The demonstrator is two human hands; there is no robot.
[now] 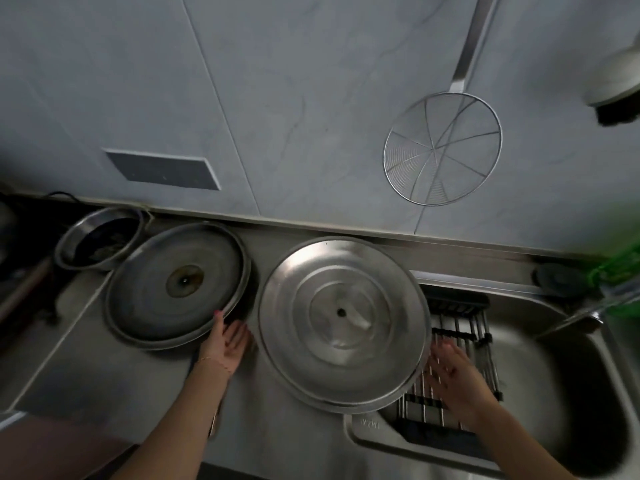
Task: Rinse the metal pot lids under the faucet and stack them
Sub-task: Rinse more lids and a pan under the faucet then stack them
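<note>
Two round metal pot lids lie upside down on the counter. The duller left lid has a brown stain at its centre. The shinier right lid overhangs the sink's left edge. My left hand is open in the gap between the lids, with a fingertip touching the left lid's rim. My right hand is open, blurred, just right of the shiny lid over the sink rack, holding nothing. The faucet reaches in from the right, and no water is visible.
A steel sink holds a wire rack on its left side. A metal bowl stands behind the left lid. A wire skimmer hangs on the tiled wall. Something green is at the right edge.
</note>
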